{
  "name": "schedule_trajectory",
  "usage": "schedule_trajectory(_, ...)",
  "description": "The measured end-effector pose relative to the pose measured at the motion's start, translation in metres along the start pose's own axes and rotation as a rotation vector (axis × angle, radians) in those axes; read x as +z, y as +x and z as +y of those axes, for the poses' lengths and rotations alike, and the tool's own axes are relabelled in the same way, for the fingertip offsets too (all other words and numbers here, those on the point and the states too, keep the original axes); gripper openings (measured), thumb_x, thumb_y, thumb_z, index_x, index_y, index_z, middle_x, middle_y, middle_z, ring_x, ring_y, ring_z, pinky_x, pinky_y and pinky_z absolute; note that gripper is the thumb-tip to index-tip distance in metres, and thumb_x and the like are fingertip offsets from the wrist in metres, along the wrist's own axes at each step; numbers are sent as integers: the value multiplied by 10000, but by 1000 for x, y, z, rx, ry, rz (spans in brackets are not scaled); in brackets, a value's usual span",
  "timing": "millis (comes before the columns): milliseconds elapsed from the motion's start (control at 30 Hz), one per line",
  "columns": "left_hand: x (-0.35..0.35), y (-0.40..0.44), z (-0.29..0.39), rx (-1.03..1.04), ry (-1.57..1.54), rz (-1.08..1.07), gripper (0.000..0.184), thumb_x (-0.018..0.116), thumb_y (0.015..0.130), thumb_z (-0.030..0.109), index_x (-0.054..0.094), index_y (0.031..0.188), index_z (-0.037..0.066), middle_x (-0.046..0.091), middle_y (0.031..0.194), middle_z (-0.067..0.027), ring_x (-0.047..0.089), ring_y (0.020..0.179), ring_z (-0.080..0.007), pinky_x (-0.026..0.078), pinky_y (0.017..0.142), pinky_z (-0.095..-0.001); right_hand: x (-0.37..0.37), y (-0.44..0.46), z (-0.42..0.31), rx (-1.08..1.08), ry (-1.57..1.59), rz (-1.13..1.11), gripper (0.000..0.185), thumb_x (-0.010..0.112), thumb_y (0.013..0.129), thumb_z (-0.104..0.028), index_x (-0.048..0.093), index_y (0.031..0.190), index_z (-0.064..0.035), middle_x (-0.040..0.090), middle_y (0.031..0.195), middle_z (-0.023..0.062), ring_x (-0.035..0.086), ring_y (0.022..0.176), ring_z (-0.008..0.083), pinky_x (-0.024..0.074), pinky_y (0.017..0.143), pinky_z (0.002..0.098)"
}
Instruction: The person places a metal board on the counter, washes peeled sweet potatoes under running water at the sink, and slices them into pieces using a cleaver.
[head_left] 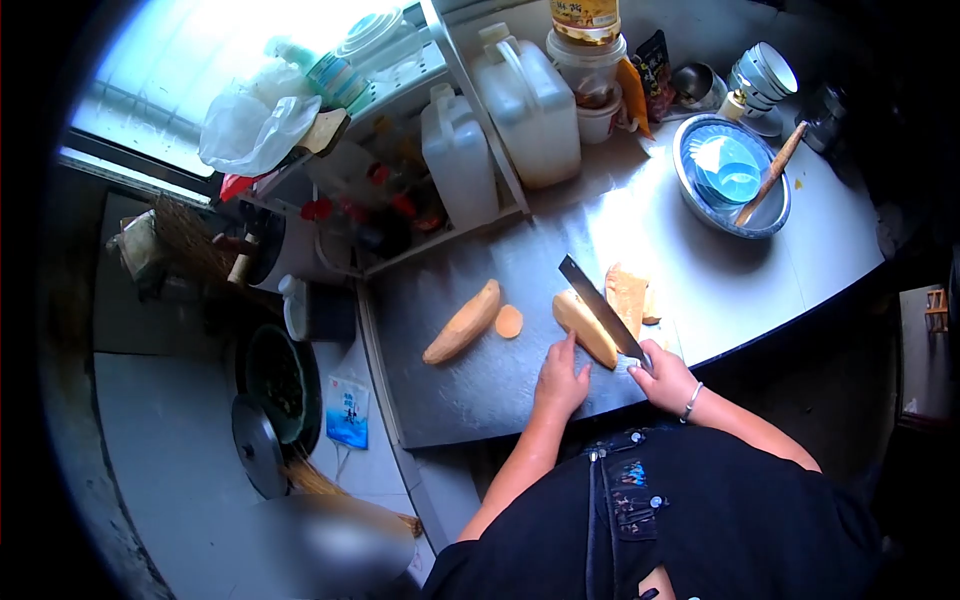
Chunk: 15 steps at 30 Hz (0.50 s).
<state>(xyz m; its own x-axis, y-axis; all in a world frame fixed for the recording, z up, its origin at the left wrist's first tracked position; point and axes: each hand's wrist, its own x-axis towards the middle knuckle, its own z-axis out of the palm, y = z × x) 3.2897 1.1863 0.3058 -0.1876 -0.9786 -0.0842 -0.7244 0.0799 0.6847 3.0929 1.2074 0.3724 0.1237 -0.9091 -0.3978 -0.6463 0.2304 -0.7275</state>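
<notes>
My right hand (664, 376) is closed round the handle of a kitchen knife (603, 308), whose dark, broad blade points away and to the left. Against the blade's left side lies a large piece of peeled sweet potato (584, 328). My left hand (563, 380) has its fingertips on the near left side of that piece, steadying it. Right of the blade are cut sweet potato slices (627, 297), partly hidden by the knife. Farther left, a whole peeled sweet potato (462, 322) rests beside a round end slice (509, 321).
A metal worktop (420, 400) lies under the food. At the back right, a basin (735, 228) holds blue dishes and a wooden-handled tool. White plastic jugs (535, 125) stand behind. To the left are a dark wok (280, 380), a lid (258, 447) and a blue packet (347, 412).
</notes>
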Motion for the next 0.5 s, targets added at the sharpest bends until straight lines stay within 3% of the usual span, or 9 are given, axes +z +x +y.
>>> schedule_trajectory(200,-21,-7,-16,-20,68,77,460,653,724,130,522,1156,46,549,1020,-162,538,944,-326,443,833,-387,9,-18,-10,46,-48,-29,328,562,841,-204,453,1101,-36,599,837,269,589,804,417,465,703,444)
schedule_trajectory(300,-25,-12,-26,-37,56,52,379,644,723,136,564,1081,40,556,1001,-160,519,960,-340,433,844,-398,8,-19,-17,-32,-63,61,325,563,839,-185,450,1105,-36,601,774,240,597,738,397,469,658,430)
schedule_trajectory(400,-24,-13,-34,20,70,51,336,645,721,134,581,1034,31,563,986,-163,525,945,-343,436,839,-398,-19,-24,-58,-326,160,247,291,568,806,-70,464,1075,-31,554,617,158,578,581,347,455,543,375)
schedule_trajectory(500,-24,-14,-37,-2,21,72,311,659,716,117,598,1006,25,579,953,-161,542,936,-329,445,830,-380,-9,-23,-58,-493,109,413,304,565,795,-50,461,1079,-28,563,623,170,585,597,367,461,554,381)
